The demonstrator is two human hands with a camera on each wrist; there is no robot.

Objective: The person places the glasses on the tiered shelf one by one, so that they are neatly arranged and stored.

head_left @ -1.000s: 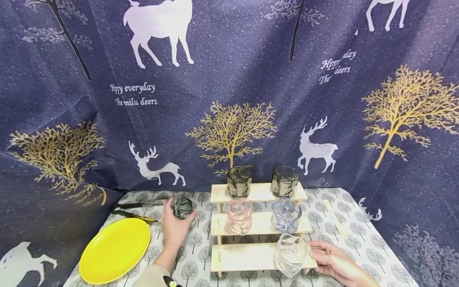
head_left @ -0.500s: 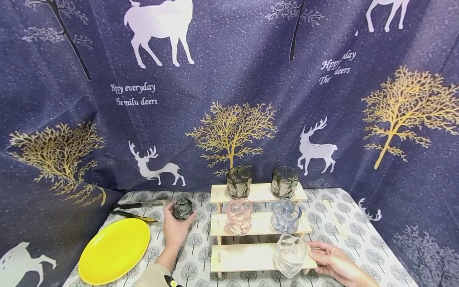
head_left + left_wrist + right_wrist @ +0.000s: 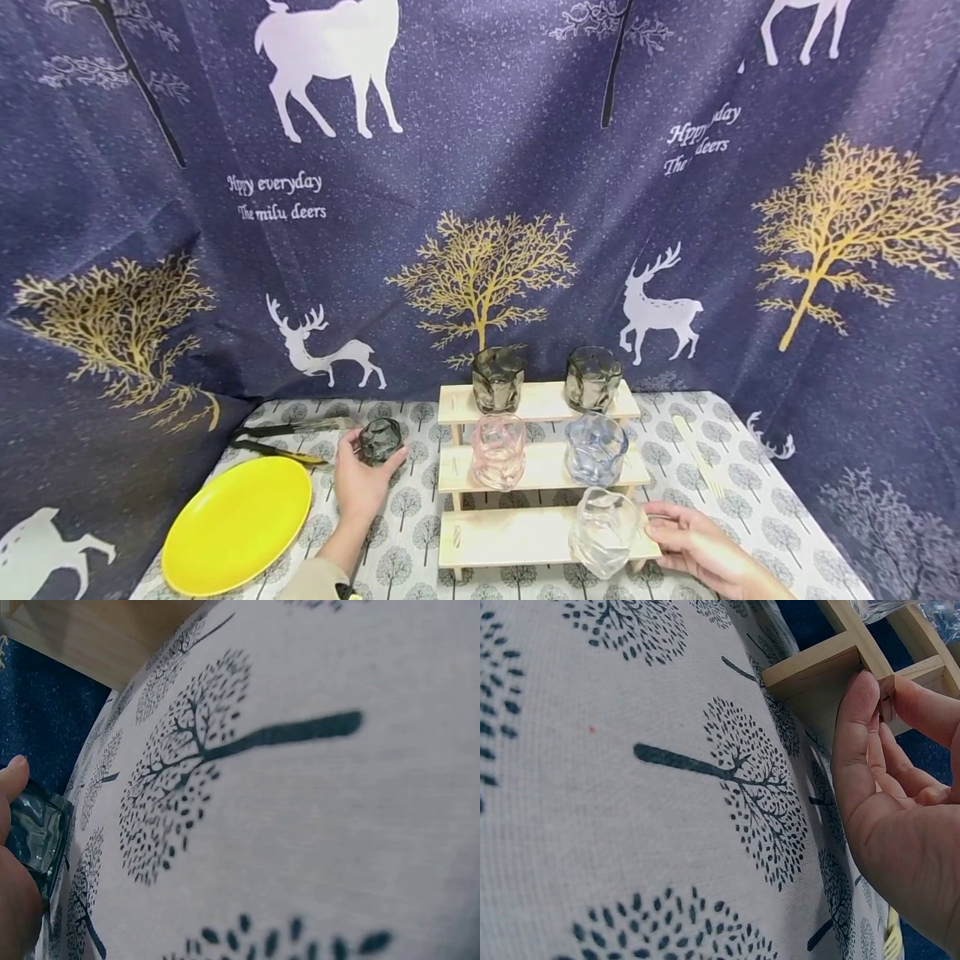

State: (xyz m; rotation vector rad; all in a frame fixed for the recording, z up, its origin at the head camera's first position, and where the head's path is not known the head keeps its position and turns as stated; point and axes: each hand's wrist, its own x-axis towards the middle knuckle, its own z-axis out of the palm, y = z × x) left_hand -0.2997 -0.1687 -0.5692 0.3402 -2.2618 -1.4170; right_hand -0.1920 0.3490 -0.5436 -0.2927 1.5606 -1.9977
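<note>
My left hand (image 3: 362, 483) holds a dark green glass (image 3: 380, 439) at the tabletop's left side, fingers and thumb around its sides. Part of this glass (image 3: 37, 829) shows at the left edge of the left wrist view. With thumb and fingers, my right hand (image 3: 697, 542) pinches the right end of the lowest step of a three-tier wooden rack (image 3: 517, 533); the right wrist view shows that pinched corner. A clear glass (image 3: 602, 533) stands on the lowest step. Pink (image 3: 498, 452) and blue (image 3: 596, 450) glasses occupy the middle one. Two dark grey glasses (image 3: 497, 381) are on top.
A yellow plate (image 3: 236, 525) lies at the left, with dark-handled utensils (image 3: 277, 431) behind it. Right of the rack lies a pale fork (image 3: 697, 458). A tree-print cloth (image 3: 405, 542) covers the table, and a blue deer-print curtain (image 3: 480, 167) hangs behind.
My left hand and the dark green glass have shifted very slightly toward me. The right hand keeps its grip on the rack's end; the other glasses stay in place.
</note>
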